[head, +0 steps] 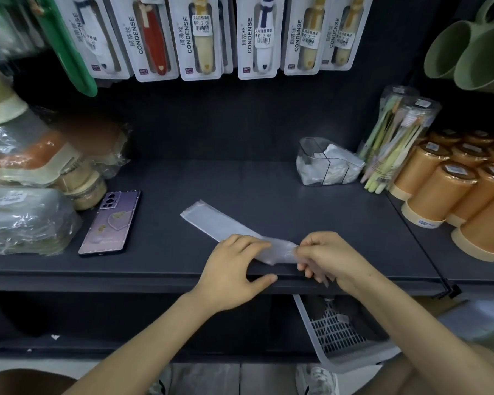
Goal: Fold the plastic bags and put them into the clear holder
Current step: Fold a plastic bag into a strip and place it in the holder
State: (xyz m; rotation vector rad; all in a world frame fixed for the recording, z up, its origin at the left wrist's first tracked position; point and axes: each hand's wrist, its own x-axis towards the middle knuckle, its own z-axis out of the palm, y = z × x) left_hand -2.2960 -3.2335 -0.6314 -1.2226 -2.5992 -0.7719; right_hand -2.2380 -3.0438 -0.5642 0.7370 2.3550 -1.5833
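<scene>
Your left hand [234, 269] lies palm down at the front edge of the shelf [240, 181]. Its fingers are nearly straight and press on the near part of the plastic bag [211, 220], with the thumb along the shelf lip. Your right hand [331, 260] has its fingers curled and pinches the near end of the bag.

The bag lies flat as a long narrow strip, running away to the left from between your hands. Judge it very light, limp and slippery, so it likely springs open unless pinned.
- Hold it at the end, across its full width.
- Press each crease flat with the other hand.

Both wrists are low, with the forearms converging from below.

The clear holder [307, 146] stands at the back right, well apart, and contains folded bags [334, 166].
</scene>
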